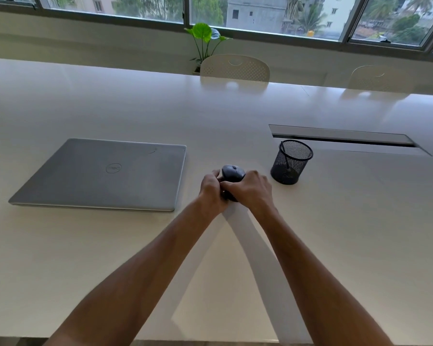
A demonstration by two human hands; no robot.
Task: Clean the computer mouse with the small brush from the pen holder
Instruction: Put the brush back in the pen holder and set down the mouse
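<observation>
A dark grey computer mouse [233, 173] sits on the white table [335, 233], right of the laptop. My left hand [211, 188] clasps its left side. My right hand [251, 189] covers its rear and right side, fingers curled over it. Only the front of the mouse, with its wheel, shows beyond my fingers. A black mesh pen holder [291, 162] stands just right of my right hand. The thin dark handle of the small brush [284, 156] leans inside it against the left wall.
A closed silver laptop [103, 174] lies to the left of the mouse. Behind the pen holder a long cable slot [345, 138] is set into the tabletop. Two white chairs [235, 68] and a potted plant [205, 41] stand beyond the far edge.
</observation>
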